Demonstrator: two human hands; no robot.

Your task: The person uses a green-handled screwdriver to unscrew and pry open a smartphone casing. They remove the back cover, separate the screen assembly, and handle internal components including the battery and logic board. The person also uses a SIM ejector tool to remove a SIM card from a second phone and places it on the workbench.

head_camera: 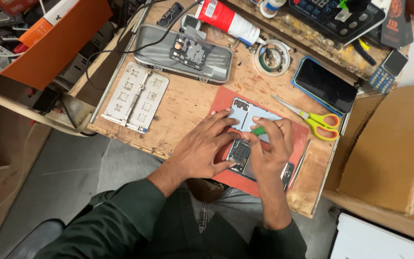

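An opened phone (241, 154) lies on a red mat (225, 98) at the front of the wooden bench, its dark inner boards showing. A light blue back cover (255, 115) lies just beyond it. My left hand (206, 146) rests flat on the phone's left side, fingers spread over its edge. My right hand (270, 152) pinches a small green tool (258, 130) and presses its tip at the phone's upper part.
Yellow-handled scissors (318, 121) and a dark phone in a blue case (325, 86) lie to the right. A grey metal holder plate (136, 96), a grey pad with a circuit board (188, 53), a tape roll (271, 58) and a red-and-white tube (228, 20) sit behind. Tweezers (301, 162) lie at the mat's right edge.
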